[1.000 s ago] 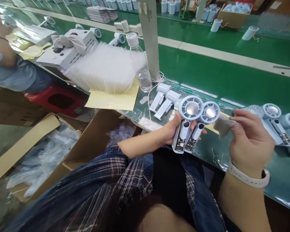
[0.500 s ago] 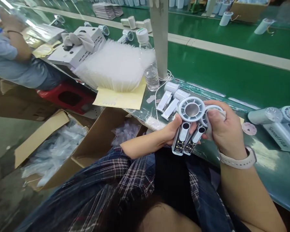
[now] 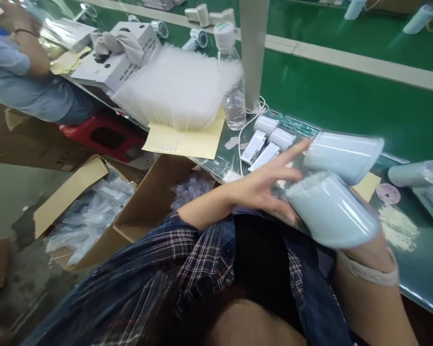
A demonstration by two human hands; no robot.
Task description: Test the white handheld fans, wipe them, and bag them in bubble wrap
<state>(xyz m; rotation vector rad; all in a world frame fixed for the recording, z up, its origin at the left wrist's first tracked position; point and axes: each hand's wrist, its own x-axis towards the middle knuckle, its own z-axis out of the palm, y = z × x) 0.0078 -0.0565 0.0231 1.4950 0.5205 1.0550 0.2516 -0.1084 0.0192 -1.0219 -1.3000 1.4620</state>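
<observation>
While left hand (image 3: 261,187) holds fingers (image 3: 292,153) apart | pale-blue cylinders (image 3: 334,209) mostly hide right hand (image 3: 373,252) — no telling its grip

Factory floor, def — co-worker (image 3: 39,91) on red stool (image 3: 80,133), long green surface (image 3: 346,113), box (image 3: 144,209) of clear plastic (image 3: 90,211) below its near edge.

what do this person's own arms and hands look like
The left hand is ungloved; so is the visible part of the right hand, with a slim whitish strap worn at its wrist. A dark blue, white-lined plaid cloth sleeve leaves the left forearm uncovered.
</observation>
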